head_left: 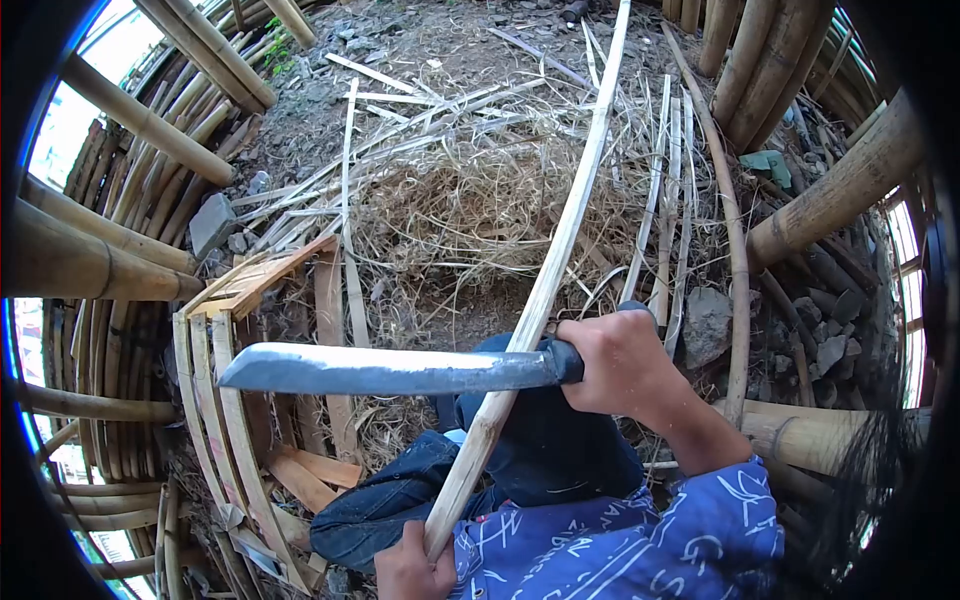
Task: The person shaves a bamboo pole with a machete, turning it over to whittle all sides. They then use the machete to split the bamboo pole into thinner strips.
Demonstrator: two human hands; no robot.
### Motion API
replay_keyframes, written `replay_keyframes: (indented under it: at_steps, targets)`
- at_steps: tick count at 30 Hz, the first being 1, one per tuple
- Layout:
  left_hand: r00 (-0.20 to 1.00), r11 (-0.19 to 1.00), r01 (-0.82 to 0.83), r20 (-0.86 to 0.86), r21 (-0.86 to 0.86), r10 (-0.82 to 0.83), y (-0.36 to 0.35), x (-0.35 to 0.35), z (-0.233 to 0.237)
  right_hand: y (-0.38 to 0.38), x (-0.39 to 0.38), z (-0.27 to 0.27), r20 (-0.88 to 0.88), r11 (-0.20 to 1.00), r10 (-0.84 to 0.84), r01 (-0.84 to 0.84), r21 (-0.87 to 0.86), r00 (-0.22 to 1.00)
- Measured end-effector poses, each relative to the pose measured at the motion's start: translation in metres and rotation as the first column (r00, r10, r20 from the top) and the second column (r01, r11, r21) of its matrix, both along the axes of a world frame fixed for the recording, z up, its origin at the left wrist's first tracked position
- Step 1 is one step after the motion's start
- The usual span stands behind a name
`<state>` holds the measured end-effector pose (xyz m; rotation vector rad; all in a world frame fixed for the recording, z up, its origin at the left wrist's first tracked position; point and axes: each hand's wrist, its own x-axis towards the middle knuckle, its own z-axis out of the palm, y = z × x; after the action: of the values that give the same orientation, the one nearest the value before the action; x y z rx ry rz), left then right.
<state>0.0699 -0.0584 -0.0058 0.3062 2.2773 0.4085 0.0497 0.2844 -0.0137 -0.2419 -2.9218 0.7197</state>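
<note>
White lettering covers your blue shirt [600, 550]; folds break most of it, though "AV" and a single "G" can be read. The machete blade [400, 370] shows no legible mark. Your right hand [625, 365] is closed firmly around the machete's dark handle; your left hand [412, 572] is curled around the lower end of a split bamboo strip [560, 240]. The strip rises obliquely past your trousers [375, 485] toward the far edge of the ground [400, 40]. The blade crosses in front of it near the handle; whether they touch cannot be told. The blade's tip points left and overlaps, in view, a slatted wooden frame [230, 410]. Thick bamboo poles [150, 115] bound the ground's left edge; a slender pole [735, 270] and stones [708, 325] line its right. The widest room for movement lies between, above the shavings [470, 210] spread in front of you.
</note>
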Motion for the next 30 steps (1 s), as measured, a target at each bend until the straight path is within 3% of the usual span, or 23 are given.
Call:
replay_keyframes:
  at_steps: [6, 9, 17, 19, 20, 24, 29, 30]
  targets:
    - [1.000, 1.000, 0.007, 0.030, -0.027, -0.006, -0.002, 0.004, 0.003, 0.007, -0.004, -0.003, 0.126, 0.995, -0.025, 0.013, 0.095, 0.992]
    - [0.999, 0.999, 0.004, 0.045, -0.037, -0.002, -0.002, 0.005, 0.006, 0.031, -0.011, -0.008, 0.122, 0.953, -0.183, 0.146, 0.267, 0.975]
    - [0.993, 0.991, 0.031, 0.118, -0.129, -0.016, -0.004, 0.010, 0.013, 0.100, -0.039, -0.020, 0.102, 0.894, -0.398, 0.360, 0.268, 0.912]
    - [0.997, 0.994, 0.050, -0.055, 0.096, -0.045, 0.009, -0.008, 0.030, 0.116, -0.046, -0.024, 0.107, 0.846, -0.477, 0.422, 0.325, 0.872]
    - [0.973, 0.946, 0.101, -0.228, 0.308, -0.030, 0.011, -0.010, 0.033, 0.119, -0.050, -0.024, 0.107, 0.848, -0.472, 0.417, 0.327, 0.875]
    - [0.967, 0.948, 0.109, -0.253, 0.298, -0.032, -0.001, 0.002, 0.009, 0.122, -0.056, -0.023, 0.082, 0.850, -0.462, 0.414, 0.326, 0.883]
    - [0.978, 0.889, -0.108, -0.114, 0.444, 0.176, -0.027, 0.022, -0.026, 0.134, -0.061, -0.025, 0.084, 0.822, -0.493, 0.432, 0.370, 0.866]
    - [0.978, 0.889, -0.107, -0.116, 0.445, 0.175, -0.019, 0.016, -0.013, 0.135, -0.061, -0.026, 0.083, 0.827, -0.473, 0.410, 0.386, 0.877]
